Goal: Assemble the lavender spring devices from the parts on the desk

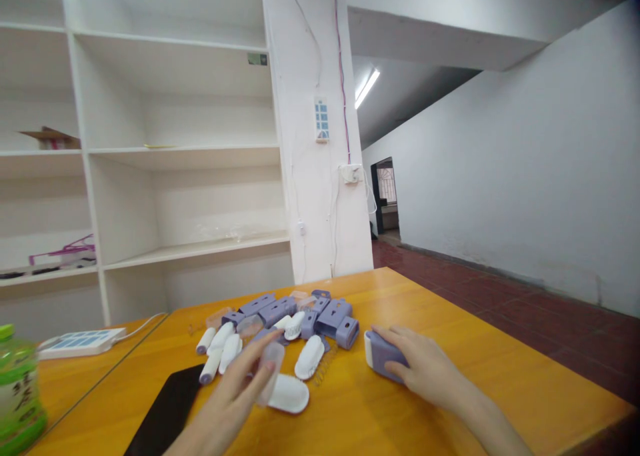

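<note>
My left hand [240, 389] pinches a clear plastic cap [271, 369] between thumb and fingers, just above a white oval part [289, 394] lying on the orange table [450, 376]. My right hand [420, 366] lies over a purple and white assembled unit [380, 355] on the table, fingers curled on it. Behind the hands sits a pile of purple housings [335, 317] and white pieces [309, 357], with a small spring [325, 369] beside them.
A black phone or mat [165, 409] lies by my left forearm. A green bottle [17, 389] stands at the left edge near a white power strip [80, 341]. White shelves [190, 176] rise behind the table; red tiled floor [500, 296] lies to the right.
</note>
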Motion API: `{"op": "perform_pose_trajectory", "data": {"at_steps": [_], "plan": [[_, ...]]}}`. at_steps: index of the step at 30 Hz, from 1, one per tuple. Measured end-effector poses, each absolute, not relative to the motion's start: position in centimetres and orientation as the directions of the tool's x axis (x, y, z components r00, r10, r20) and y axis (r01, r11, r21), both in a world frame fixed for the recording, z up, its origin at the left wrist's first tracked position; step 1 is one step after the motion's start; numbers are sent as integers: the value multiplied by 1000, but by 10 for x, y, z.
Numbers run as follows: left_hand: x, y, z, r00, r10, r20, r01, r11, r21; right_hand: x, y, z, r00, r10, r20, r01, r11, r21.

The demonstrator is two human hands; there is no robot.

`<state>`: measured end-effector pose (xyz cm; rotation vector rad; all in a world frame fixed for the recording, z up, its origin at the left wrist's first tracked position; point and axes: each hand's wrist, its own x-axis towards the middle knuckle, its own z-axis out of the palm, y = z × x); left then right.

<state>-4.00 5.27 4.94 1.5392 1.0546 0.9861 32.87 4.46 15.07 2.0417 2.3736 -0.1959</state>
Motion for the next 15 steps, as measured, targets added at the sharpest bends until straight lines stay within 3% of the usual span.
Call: {"op": "perform_pose_trajectory", "data": {"at_steps": [3,6,12,15], "plan": [[-8,28,52,379,920,100,-133,-53,990,327,44,153,-151,984,-89,984,142,-104],[7,14,43,354,923,151,-308,-38,951,323,43,155,-161,982,-98,981,148,-128],[6,2,35,298,951,79,-388,45,920,311,42,153,-189,974,-124,969,164,-186],[7,8,39,157,986,57,-463,23,886,303,40,153,-217,967,-135,950,177,-256]]}}
